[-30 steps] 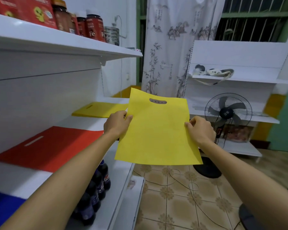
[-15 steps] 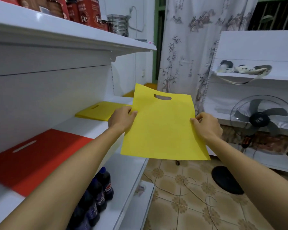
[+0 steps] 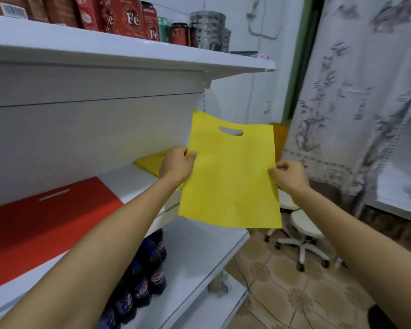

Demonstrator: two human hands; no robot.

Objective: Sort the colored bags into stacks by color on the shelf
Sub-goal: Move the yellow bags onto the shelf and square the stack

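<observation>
I note the yellow bag (image 3: 230, 176) held upright in the air, just off the shelf (image 3: 133, 179) edge: flat, plain, with an oval handle slot at twelve o'clock. The left grip (image 3: 176, 166) pinches its nine o'clock edge and the right grip (image 3: 288, 175) its three o'clock edge. On the shelf, a yellow stack (image 3: 150, 163) lies at nine o'clock and a red stack (image 3: 48, 224) at eight.

Small shop: white display shelving (image 3: 128, 47) on left, labelled red jars (image 3: 128, 17) on top shelf, soda bottles (image 3: 150, 276) below; tiled floor (image 3: 282, 293), curtain (image 3: 356, 91) far right
</observation>
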